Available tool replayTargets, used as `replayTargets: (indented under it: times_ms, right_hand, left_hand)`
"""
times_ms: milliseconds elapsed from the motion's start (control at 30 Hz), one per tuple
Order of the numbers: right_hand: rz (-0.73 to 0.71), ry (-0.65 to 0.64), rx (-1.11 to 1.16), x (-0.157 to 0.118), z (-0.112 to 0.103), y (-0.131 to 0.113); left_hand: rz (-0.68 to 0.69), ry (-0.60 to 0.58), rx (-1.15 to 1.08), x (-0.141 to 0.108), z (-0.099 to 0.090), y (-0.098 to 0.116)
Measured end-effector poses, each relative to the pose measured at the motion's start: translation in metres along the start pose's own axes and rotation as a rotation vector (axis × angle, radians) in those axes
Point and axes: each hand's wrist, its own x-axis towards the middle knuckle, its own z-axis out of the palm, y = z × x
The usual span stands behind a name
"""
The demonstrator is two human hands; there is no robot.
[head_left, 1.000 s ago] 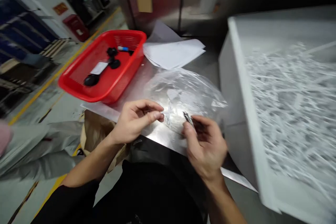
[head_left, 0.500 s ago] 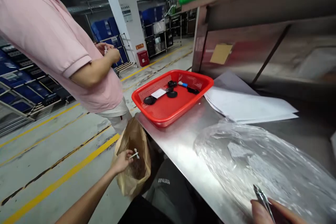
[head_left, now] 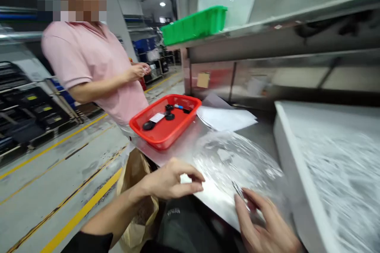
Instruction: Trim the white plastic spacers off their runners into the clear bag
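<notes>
My left hand (head_left: 175, 180) is over the metal table's near edge, thumb and fingers apart with nothing between them. In my right hand (head_left: 264, 219) is a small silver nail clipper (head_left: 239, 193), pinched between thumb and fingers, its tip pointing away from me. Under and beyond it, a clear plastic bag (head_left: 234, 158) lies crumpled on the table, with some small pale pieces showing in it. Below my left forearm stands an open brown paper bag (head_left: 133, 170), partly hidden by the arm.
A red basket (head_left: 164, 142) holding black parts and a white card sits on the table (head_left: 184, 138). White papers (head_left: 228, 118) lie behind the plastic bag. At right stands a white bin (head_left: 292, 158) of whitish pieces. A green bin (head_left: 194, 27) rests above. A co-worker (head_left: 101, 63) stands left.
My left hand has let go of a small white plastic piece and moved from the paper bag up and right to the table. The view has swung right, bringing the white bin in.
</notes>
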Motion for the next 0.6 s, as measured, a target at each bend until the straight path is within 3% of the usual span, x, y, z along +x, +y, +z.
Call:
replayTargets:
  times_ms: [100, 267, 400, 500, 600]
  right_hand:
    - [0.062, -0.029, 0.114, -0.002, -0.003, -0.012]
    - [0.212, -0.069, -0.040, -0.006, -0.001, -0.012]
    - [0.274, -0.082, -0.032, -0.009, 0.000, -0.014]
    - [0.295, -0.097, -0.019, -0.011, 0.001, -0.015]
    - [0.315, -0.101, -0.045, -0.012, 0.003, -0.016]
  left_hand:
    - [0.159, -0.039, -0.034, 0.046, 0.008, 0.026]
    - [0.348, -0.053, -0.047, 0.114, 0.015, 0.050]
    - [0.531, -0.061, 0.051, 0.157, 0.025, 0.075]
    - [0.631, -0.168, 0.133, 0.195, 0.052, 0.091]
    - [0.589, -0.251, 0.112, 0.239, 0.096, 0.102]
